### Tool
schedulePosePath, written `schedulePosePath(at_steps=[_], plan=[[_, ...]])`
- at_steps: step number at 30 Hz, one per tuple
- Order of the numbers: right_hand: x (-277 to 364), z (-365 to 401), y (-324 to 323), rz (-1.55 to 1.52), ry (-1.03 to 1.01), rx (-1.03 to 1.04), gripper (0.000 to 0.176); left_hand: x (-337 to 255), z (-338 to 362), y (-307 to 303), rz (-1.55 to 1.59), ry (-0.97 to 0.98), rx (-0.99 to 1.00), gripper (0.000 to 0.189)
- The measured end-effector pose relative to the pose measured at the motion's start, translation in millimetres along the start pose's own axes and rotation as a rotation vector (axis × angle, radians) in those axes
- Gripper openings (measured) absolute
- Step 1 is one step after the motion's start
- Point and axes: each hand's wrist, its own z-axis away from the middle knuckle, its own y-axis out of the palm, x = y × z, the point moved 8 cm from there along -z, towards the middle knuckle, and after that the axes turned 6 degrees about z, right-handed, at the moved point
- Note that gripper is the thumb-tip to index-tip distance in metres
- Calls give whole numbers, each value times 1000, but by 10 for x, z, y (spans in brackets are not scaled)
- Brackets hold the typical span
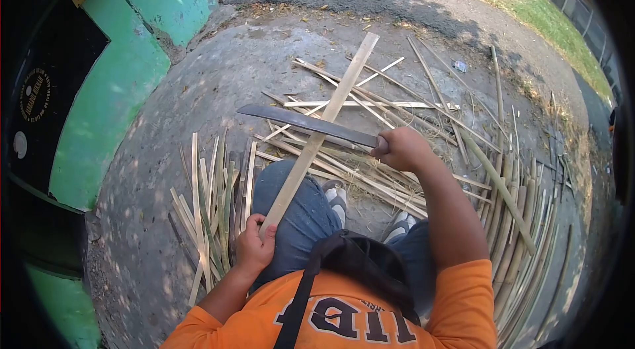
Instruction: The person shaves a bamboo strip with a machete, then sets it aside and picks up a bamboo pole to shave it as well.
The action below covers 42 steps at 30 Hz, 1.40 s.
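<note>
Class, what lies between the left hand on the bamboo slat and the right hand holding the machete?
Head view: the blue-jeaned knee lies between left hand and right hand with its machete, the slat slanting over it.

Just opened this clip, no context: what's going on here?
A seated person grips the lower end of a long bamboo slat with the left hand. The right hand holds a machete, blade laid across the slat about midway. Split bamboo strips lie piled on the concrete at both sides and ahead.
</note>
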Motion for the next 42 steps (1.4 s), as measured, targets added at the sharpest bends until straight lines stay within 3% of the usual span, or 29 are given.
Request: schedulePosePath(at_steps=[4, 12, 17, 22, 28, 32, 36, 42], plan=[[214, 33, -17, -6, -87, 24, 31, 27, 18, 8, 1, -40, 10, 43], [549, 66, 127, 101, -267, 78, 15, -11, 14, 6, 8, -32, 19, 45], [316, 37, 22, 85, -159, 67, 17, 96, 19, 27, 51, 27, -35, 45], [29, 14, 60, -56, -36, 21, 24, 55, 20, 7, 4, -36, -8, 43], [304, 10, 57, -42, -92, 67, 19, 76, 18, 16, 12, -50, -7, 40], [519, 20, 161, 86, -250, 88, 17, 123, 28, 22, 35, -12, -19, 40], [467, 48, 68, 119, -224, 47, 16, 80, 32, 16, 19, -12, -12, 40], [37, 48, -89, -66, 3, -18, 24, 101, 43, 23, 24, -27, 8, 43]])
